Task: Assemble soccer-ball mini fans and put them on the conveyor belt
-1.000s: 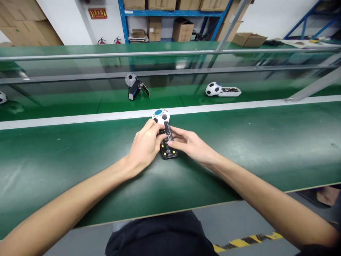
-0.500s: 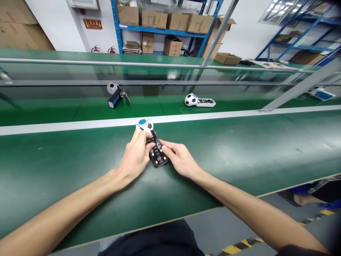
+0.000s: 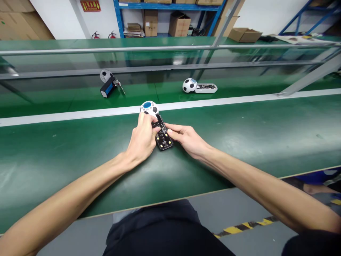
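A device with a football-patterned round head [image 3: 149, 107] and a blue oval on top lies on the green bench in front of me. Below its head a black circuit board [image 3: 164, 139] with several yellow-white square parts is exposed. My left hand [image 3: 143, 137] is closed round the device's neck, thumb and finger pinching near the board's upper left edge. From the right, my right hand [image 3: 188, 139] grips the board's side edge between thumb and fingers. Part of the device is hidden under my left fingers.
Behind a white strip [image 3: 106, 112], a football-headed device with an opened white handle [image 3: 206, 88] lies at centre right. Another football-headed piece [image 3: 106, 75] sits at left beside a black-and-blue block [image 3: 107, 87]. Metal rails [image 3: 170, 67] cross the bench; a slanted post [image 3: 306, 78] stands at right.
The camera view has tipped downward, so the background sits higher in the picture. Both hands keep nearly the same grip on the device and its board.
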